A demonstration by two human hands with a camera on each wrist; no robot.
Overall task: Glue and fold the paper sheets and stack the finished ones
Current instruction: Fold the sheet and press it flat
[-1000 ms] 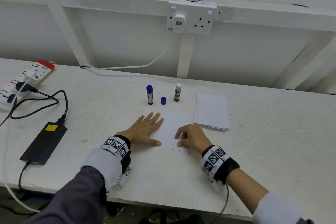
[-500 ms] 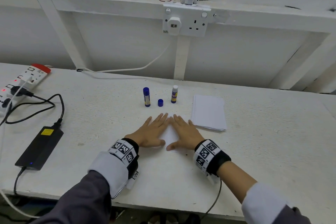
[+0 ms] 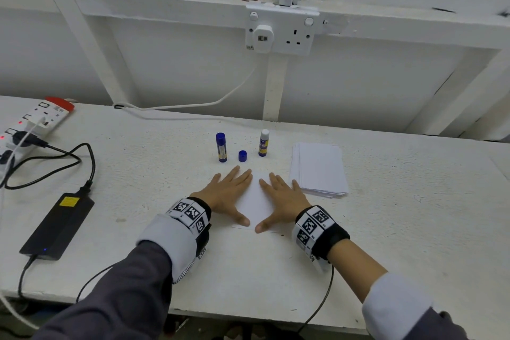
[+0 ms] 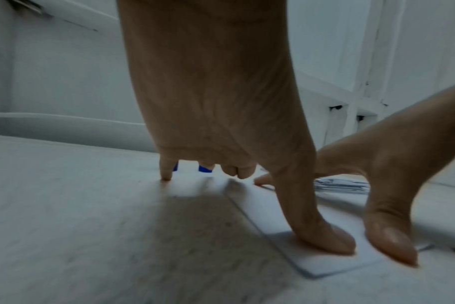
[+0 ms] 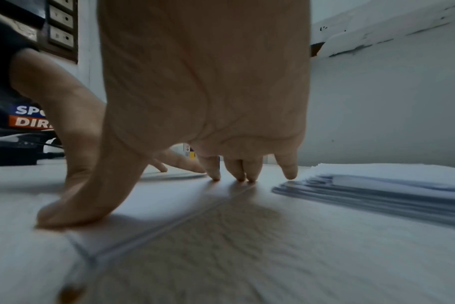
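You had both hands flat on the folded sheet (image 3: 255, 201) at the worktop (image 3: 414, 229) centre: left hand (image 3: 226, 196) and right hand (image 3: 281, 199), fingers straight and spread, thumbs near its front edge, gripping nothing. To seat the glue, I judged that even palm pressure swept outward from the crease suited best. The paper was thin, matt and white; the worktop pitted, rough. The paper stack (image 3: 320, 168) lay just right.

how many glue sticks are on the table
2, both upright at the far side of the table, beyond the hands: a capped glue stick on the left and an uncapped glue stick on the right, with a loose blue cap between them.
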